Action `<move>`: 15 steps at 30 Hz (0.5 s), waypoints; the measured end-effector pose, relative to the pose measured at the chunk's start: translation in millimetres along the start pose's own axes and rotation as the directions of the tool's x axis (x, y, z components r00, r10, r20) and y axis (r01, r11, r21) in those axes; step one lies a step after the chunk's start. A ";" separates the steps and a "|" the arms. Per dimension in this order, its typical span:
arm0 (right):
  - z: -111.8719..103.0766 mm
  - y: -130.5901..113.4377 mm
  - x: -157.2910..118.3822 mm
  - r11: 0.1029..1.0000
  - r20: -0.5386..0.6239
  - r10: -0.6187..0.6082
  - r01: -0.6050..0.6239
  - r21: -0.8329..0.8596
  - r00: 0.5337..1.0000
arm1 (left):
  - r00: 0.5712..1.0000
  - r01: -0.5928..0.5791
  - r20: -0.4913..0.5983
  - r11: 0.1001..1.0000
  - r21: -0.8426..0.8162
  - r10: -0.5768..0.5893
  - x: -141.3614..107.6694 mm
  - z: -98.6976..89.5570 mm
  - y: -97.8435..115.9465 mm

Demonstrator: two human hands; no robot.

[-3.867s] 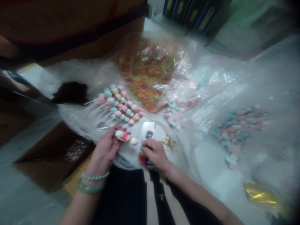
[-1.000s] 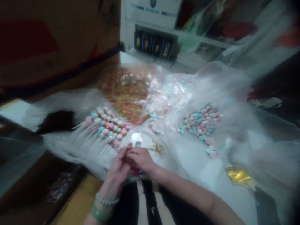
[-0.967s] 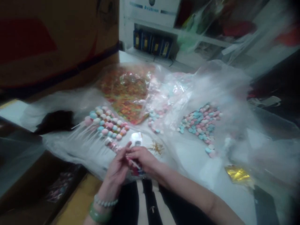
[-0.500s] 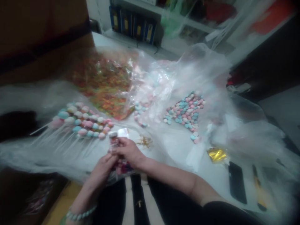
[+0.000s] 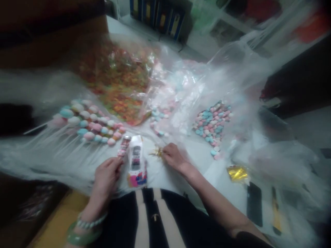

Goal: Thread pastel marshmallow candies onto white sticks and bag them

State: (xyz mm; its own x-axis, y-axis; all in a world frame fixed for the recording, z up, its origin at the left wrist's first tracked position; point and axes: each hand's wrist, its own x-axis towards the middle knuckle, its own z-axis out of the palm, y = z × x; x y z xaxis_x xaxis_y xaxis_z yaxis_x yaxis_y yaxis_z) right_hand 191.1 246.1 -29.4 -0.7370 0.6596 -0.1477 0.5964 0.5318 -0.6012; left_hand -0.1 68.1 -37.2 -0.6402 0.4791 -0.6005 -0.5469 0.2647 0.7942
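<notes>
My left hand (image 5: pixel 110 172) is closed round the lower end of a small patterned packet (image 5: pixel 124 146), which sticks up from the fingers. Just right of it a white printed box (image 5: pixel 136 156) with a pink and blue lower end lies on the table. My right hand (image 5: pixel 173 156) pinches at a small heap of gold twist ties (image 5: pixel 157 151); whether a tie is between the fingertips is too blurred to tell. Pastel balls on white sticks (image 5: pixel 90 125) lie to the left of both hands.
Clear bags of orange-green pieces (image 5: pixel 121 82) and pastel balls (image 5: pixel 212 120) cover the back. At the right lie a gold packet (image 5: pixel 237 173), a dark phone-like slab (image 5: pixel 254 204) and a yellow cutter (image 5: pixel 276 213). A large cardboard box (image 5: pixel 51 51) stands back left.
My hands have moved apart. The right one has let go near the packet and shifted right to the gold ties. The white box now lies uncovered. The view has shifted slightly.
</notes>
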 end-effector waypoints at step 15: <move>20.1 -19.3 19.3 0.979 -0.122 -0.026 0.050 0.198 0.992 | 0.993 0.062 0.107 0.995 -0.078 -0.054 -7.0 0.7 5.0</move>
State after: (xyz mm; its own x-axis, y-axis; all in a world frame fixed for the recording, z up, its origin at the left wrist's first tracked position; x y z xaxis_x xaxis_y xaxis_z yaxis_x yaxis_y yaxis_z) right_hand 158.9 237.9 -36.4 -0.7083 0.7050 -0.0351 0.4837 0.4485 -0.7516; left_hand 2.1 66.7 -28.9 -0.5482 0.5514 -0.6289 -0.6263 0.2277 0.7456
